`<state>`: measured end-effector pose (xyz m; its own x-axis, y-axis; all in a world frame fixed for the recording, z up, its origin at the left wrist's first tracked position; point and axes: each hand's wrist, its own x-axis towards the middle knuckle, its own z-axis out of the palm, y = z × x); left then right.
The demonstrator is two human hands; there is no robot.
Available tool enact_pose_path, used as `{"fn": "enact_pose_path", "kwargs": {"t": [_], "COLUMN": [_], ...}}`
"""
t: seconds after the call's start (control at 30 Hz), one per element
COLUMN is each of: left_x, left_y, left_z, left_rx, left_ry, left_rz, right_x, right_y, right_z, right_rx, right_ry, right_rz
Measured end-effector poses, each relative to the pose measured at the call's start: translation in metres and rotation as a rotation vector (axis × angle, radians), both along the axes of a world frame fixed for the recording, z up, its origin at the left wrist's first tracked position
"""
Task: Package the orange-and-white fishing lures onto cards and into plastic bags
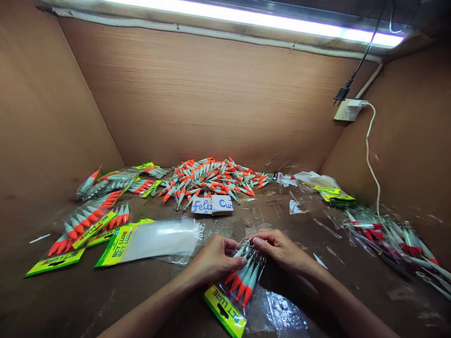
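Observation:
My left hand (211, 258) and my right hand (282, 249) both pinch the open top of a clear plastic bag (243, 281) lying on the brown worktop near its front edge. The bag holds several orange-tipped, pale green fishing lures and has a yellow-green header card reading "BCT LURE" (225, 312) at its near end. Fingers of both hands are curled closed on the bag's mouth.
A heap of loose orange-and-white lures (211, 180) lies at the back centre, two small paper labels (212, 205) before it. Filled bags (88, 220) and a stack of empty bags (155, 239) lie left. Red-tipped lures (391, 239) lie right. Wall socket (348, 110) with cord.

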<state>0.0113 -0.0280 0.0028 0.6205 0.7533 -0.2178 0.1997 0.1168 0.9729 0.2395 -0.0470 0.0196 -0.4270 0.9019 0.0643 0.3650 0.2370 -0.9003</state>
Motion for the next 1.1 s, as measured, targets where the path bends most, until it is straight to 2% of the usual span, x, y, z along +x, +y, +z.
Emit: {"fn": "enact_pose_path", "kwargs": {"t": [0.07, 0.2, 0.27, 0.33, 0.4, 0.47, 0.5, 0.67, 0.77, 0.9, 1.1], "left_x": [0.0, -0.002, -0.003, -0.003, -0.003, -0.003, -0.002, -0.001, -0.001, 0.001, 0.004], "left_y": [0.001, 0.008, 0.012, 0.015, 0.015, 0.015, 0.015, 0.013, 0.01, 0.007, 0.011], "left_z": [-0.001, -0.004, -0.004, -0.003, -0.002, -0.001, 0.0, -0.003, -0.004, -0.003, -0.003], "left_rx": [-0.038, -0.062, -0.026, 0.015, 0.037, 0.047, 0.06, 0.192, 0.213, 0.203, 0.123], "left_ry": [-0.011, -0.099, -0.181, -0.259, -0.315, -0.334, -0.325, -0.139, -0.073, -0.136, -0.289], "left_rz": [0.026, 0.166, 0.238, 0.278, 0.278, 0.248, 0.231, 0.189, 0.198, 0.193, 0.182], "right_x": [0.001, 0.007, 0.007, 0.002, -0.007, -0.017, -0.021, -0.031, -0.034, -0.034, -0.03], "right_y": [0.001, 0.012, 0.016, 0.016, 0.011, 0.004, 0.001, -0.003, -0.002, 0.001, 0.004], "right_z": [-0.001, -0.011, -0.016, -0.019, -0.021, -0.02, -0.02, -0.015, -0.014, -0.021, -0.033], "right_rx": [0.079, 0.159, 0.108, -0.019, -0.136, -0.183, -0.18, -0.117, -0.075, -0.089, -0.078], "right_ry": [-0.015, 0.107, 0.232, 0.33, 0.362, 0.345, 0.33, 0.326, 0.383, 0.396, 0.409], "right_rz": [-0.062, -0.518, -0.631, -0.534, -0.342, -0.216, -0.197, -0.198, -0.167, -0.166, -0.247]}}
